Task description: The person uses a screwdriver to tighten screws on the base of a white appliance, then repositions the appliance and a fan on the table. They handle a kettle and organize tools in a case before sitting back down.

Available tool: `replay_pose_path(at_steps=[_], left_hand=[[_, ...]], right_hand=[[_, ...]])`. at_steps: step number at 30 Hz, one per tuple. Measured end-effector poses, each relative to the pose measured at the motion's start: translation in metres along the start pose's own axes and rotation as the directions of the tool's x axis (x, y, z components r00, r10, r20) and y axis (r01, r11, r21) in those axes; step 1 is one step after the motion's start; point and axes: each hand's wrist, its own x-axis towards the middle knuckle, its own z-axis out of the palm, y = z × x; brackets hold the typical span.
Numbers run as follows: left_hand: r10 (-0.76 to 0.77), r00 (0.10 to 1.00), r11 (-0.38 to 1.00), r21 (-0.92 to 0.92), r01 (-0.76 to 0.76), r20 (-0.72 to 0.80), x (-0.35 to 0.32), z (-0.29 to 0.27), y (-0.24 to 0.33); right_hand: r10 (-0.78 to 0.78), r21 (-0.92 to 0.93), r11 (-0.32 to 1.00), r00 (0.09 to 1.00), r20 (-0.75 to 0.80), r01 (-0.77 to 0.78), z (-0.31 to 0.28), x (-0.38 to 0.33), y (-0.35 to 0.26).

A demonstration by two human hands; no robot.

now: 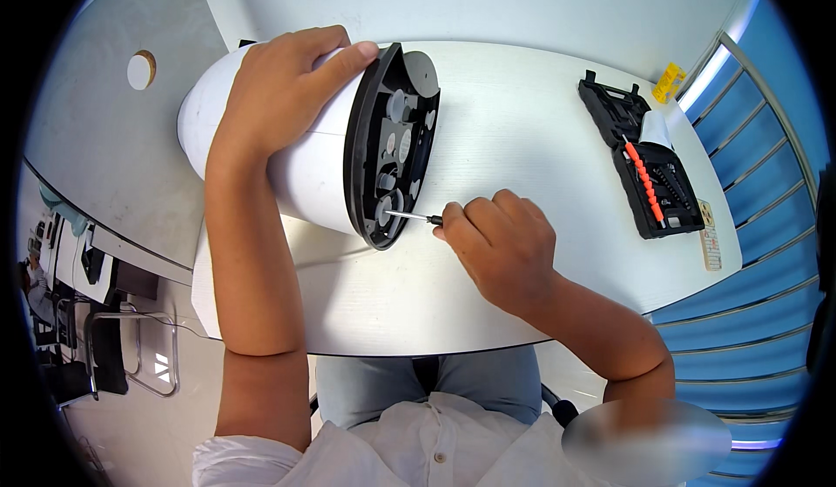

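Note:
A white, rounded appliance [313, 173] lies on its side on the white table, its black underside [406, 134] facing right. The underside has several round recesses and pale round feet. My left hand [283, 86] lies over the top of the shell and grips it, the thumb near the black rim. A thin screwdriver [409, 215] is held in my closed right hand [501, 247], which covers most of its handle. Its shaft points left, the tip at a round recess low on the underside. Whether a screw sits there is too small to tell.
An open black tool case [640, 169] with an orange flexible shaft [644, 182] lies at the right, near a yellow packet [669, 83] and a pale perforated strip [710, 239]. A metal railing [771, 191] borders the table's right side. A grey table [113, 138] adjoins at left.

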Motion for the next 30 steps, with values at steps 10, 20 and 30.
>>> replay_pose_path(at_steps=[10, 20, 30], left_hand=[[0.026, 0.999, 1.0, -0.008, -0.026, 0.028, -0.003, -0.002, 0.003], [-0.007, 1.0, 1.0, -0.001, 0.007, 0.005, -0.002, -0.004, 0.003], [0.049, 0.999, 0.998, 0.04, -0.049, -0.007, -0.003, -0.002, 0.001]], right_hand=[[0.078, 0.341, -0.252, 0.332, 0.94, -0.906, -0.005, 0.016, 0.013], [0.135, 0.134, 0.98, 0.988, 0.077, -0.144, -0.004, -0.002, -0.008], [0.158, 0.267, 0.16, 0.292, 0.943, -0.95, -0.02, 0.04, 0.021]])
